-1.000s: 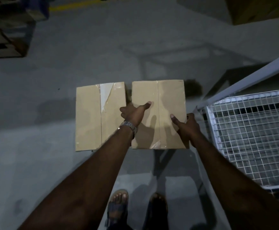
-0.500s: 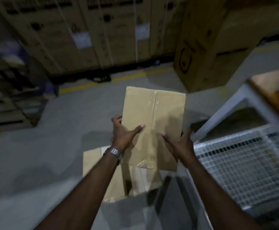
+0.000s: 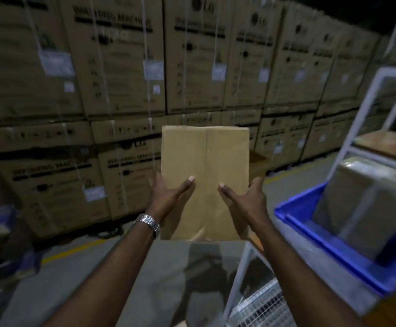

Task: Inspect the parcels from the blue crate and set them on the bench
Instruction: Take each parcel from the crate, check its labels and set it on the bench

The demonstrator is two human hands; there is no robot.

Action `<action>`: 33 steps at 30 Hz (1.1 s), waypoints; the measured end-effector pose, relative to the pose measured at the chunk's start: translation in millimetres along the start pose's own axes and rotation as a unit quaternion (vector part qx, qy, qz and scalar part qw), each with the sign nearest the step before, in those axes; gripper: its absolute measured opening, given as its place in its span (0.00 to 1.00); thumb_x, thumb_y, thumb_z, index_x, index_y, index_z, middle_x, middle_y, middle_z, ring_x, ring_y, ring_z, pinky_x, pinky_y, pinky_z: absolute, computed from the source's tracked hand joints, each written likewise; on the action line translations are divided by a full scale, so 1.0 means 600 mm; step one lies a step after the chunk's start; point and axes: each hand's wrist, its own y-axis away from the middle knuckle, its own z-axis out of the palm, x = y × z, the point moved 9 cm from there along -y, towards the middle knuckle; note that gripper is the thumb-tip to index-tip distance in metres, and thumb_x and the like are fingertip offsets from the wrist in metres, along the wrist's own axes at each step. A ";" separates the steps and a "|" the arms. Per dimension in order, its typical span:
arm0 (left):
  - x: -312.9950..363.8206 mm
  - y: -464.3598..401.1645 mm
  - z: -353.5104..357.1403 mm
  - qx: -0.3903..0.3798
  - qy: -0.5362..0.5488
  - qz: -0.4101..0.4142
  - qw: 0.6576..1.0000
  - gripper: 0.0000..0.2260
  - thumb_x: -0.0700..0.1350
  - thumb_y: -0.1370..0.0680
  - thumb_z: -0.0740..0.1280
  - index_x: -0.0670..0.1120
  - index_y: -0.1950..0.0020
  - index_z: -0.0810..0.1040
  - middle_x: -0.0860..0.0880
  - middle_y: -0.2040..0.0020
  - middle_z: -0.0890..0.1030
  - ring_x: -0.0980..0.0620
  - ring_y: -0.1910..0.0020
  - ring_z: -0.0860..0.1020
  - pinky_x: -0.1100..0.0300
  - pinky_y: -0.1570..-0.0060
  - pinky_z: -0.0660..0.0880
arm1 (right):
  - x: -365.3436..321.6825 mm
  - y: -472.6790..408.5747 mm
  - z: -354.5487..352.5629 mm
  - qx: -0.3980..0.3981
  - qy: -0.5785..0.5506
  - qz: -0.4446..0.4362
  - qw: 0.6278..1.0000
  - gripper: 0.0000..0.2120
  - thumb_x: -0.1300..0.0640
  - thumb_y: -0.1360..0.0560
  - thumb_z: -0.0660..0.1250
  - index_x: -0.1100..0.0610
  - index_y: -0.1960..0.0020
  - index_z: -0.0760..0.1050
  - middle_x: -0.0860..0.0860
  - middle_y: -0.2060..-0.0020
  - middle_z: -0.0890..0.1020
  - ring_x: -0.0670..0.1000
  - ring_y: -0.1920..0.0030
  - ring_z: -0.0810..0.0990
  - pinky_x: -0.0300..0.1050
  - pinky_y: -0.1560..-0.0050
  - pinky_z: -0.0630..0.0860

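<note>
A flat brown cardboard parcel [image 3: 205,166] with a taped centre seam is held upright in front of me at chest height. My left hand [image 3: 168,194] grips its lower left edge, thumb across the front; a metal watch sits on that wrist. My right hand [image 3: 244,197] grips the lower right edge the same way. At the right stands the blue crate [image 3: 329,241] with a large wrapped parcel [image 3: 366,204] inside it. The crate rests on a wooden bench top [image 3: 390,312] carried by a white metal frame.
Tall stacks of big printed cartons [image 3: 126,90] fill the background beyond a yellow floor line [image 3: 72,250]. The white bench frame [image 3: 357,121] rises at the right, with a wire mesh shelf [image 3: 260,308] low down. Grey concrete floor [image 3: 159,279] lies below my arms.
I lifted one parcel off the floor from beside another and raised it upright. My view tilted up from the floor to the carton wall and the crate.
</note>
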 end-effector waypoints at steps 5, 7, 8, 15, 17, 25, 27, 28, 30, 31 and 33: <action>0.278 0.053 0.074 -0.062 0.041 0.101 0.992 0.47 0.71 0.45 0.82 0.51 0.34 0.70 0.48 0.33 0.75 0.47 0.33 0.76 0.46 0.30 0.75 | -0.159 0.060 -0.207 0.122 0.002 -0.038 0.992 0.38 0.41 0.32 0.82 0.60 0.36 0.66 0.59 0.39 0.82 0.60 0.38 0.81 0.42 0.51 0.71; 0.365 0.086 0.124 -0.105 0.051 0.129 0.985 0.46 0.68 0.40 0.82 0.53 0.30 0.68 0.46 0.29 0.70 0.47 0.30 0.71 0.47 0.27 0.71 | -0.198 0.091 -0.306 0.181 0.000 -0.051 0.982 0.39 0.40 0.33 0.82 0.60 0.35 0.67 0.60 0.39 0.82 0.61 0.38 0.82 0.45 0.48 0.74; 0.400 0.102 0.154 -0.128 0.058 0.138 0.980 0.46 0.68 0.40 0.83 0.54 0.29 0.68 0.46 0.28 0.69 0.46 0.30 0.71 0.45 0.28 0.71 | -0.212 0.109 -0.356 0.208 0.004 -0.054 0.977 0.40 0.40 0.33 0.82 0.60 0.35 0.66 0.60 0.39 0.82 0.61 0.38 0.81 0.46 0.47 0.74; 0.574 0.350 0.415 -0.311 0.152 0.173 0.922 0.49 0.59 0.38 0.84 0.54 0.24 0.61 0.51 0.30 0.76 0.49 0.34 0.77 0.46 0.34 0.77 | -0.220 0.277 -0.721 0.360 0.060 -0.057 0.929 0.41 0.35 0.36 0.82 0.56 0.33 0.73 0.54 0.37 0.82 0.57 0.38 0.82 0.50 0.40 0.79; 0.605 0.436 0.489 -0.335 0.167 0.192 0.907 0.44 0.52 0.33 0.84 0.53 0.26 0.62 0.52 0.32 0.76 0.51 0.35 0.77 0.50 0.36 0.76 | -0.203 0.336 -0.816 0.399 0.084 -0.048 0.912 0.43 0.34 0.37 0.82 0.56 0.32 0.74 0.54 0.37 0.82 0.57 0.38 0.82 0.50 0.41 0.79; 0.693 0.711 0.720 -0.419 0.202 0.214 0.859 0.46 0.62 0.42 0.85 0.52 0.32 0.65 0.57 0.39 0.81 0.56 0.40 0.82 0.48 0.34 0.78 | -0.163 0.545 -1.103 0.518 0.175 -0.043 0.836 0.47 0.35 0.37 0.81 0.56 0.28 0.67 0.57 0.32 0.76 0.59 0.35 0.78 0.58 0.37 0.79; 0.710 0.756 0.758 -0.421 0.206 0.215 0.857 0.49 0.65 0.45 0.84 0.53 0.31 0.65 0.53 0.36 0.81 0.53 0.38 0.81 0.46 0.33 0.78 | -0.151 0.576 -1.152 0.535 0.182 -0.035 0.824 0.52 0.35 0.37 0.82 0.57 0.24 0.64 0.58 0.30 0.74 0.59 0.32 0.76 0.58 0.35 0.78; 0.716 0.770 0.771 -0.421 0.205 0.218 0.856 0.50 0.66 0.45 0.84 0.53 0.30 0.65 0.52 0.35 0.81 0.52 0.38 0.81 0.46 0.33 0.78 | -0.148 0.585 -1.166 0.538 0.184 -0.032 0.822 0.54 0.35 0.37 0.82 0.57 0.22 0.62 0.58 0.29 0.73 0.59 0.31 0.75 0.58 0.34 0.78; 0.731 0.800 0.794 -0.418 0.203 0.226 0.856 0.50 0.65 0.44 0.84 0.52 0.29 0.65 0.51 0.34 0.81 0.51 0.38 0.81 0.46 0.34 0.78 | -0.136 0.600 -1.201 0.548 0.187 -0.027 0.815 0.54 0.34 0.37 0.82 0.58 0.22 0.61 0.58 0.29 0.72 0.60 0.31 0.74 0.59 0.35 0.78; 0.740 0.815 0.805 -0.414 0.198 0.233 0.857 0.50 0.64 0.43 0.85 0.51 0.28 0.65 0.51 0.34 0.81 0.51 0.37 0.81 0.46 0.34 0.78 | -0.132 0.607 -1.218 0.553 0.188 -0.025 0.812 0.54 0.35 0.37 0.82 0.58 0.23 0.62 0.58 0.29 0.73 0.60 0.31 0.75 0.59 0.35 0.78; 0.753 0.837 0.823 -0.413 0.186 0.245 0.857 0.49 0.59 0.40 0.86 0.50 0.26 0.64 0.49 0.32 0.80 0.48 0.35 0.80 0.46 0.33 0.77 | -0.121 0.614 -1.246 0.555 0.186 -0.018 0.810 0.52 0.37 0.36 0.82 0.58 0.24 0.63 0.58 0.30 0.73 0.60 0.32 0.74 0.57 0.35 0.77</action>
